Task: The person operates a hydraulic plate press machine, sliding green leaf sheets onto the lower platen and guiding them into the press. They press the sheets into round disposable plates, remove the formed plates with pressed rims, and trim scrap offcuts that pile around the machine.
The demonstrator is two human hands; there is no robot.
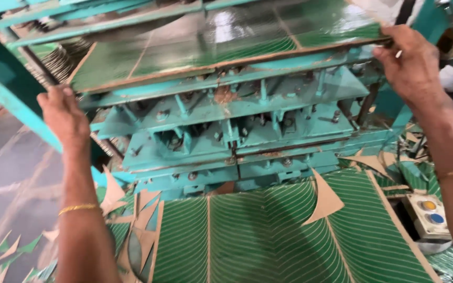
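the left hand [64,116] grips the near left corner of a large glossy green laminated cardboard sheet [211,42], fingers curled around its edge. the right hand [410,65] pinches the sheet's right corner, thumb below, fingers on top. the sheet lies flat across the top of a teal metal press machine [237,131]. below it lie green leaf-patterned sheets [268,236], brown cardboard offcuts [326,202] and a grey button box [428,215].
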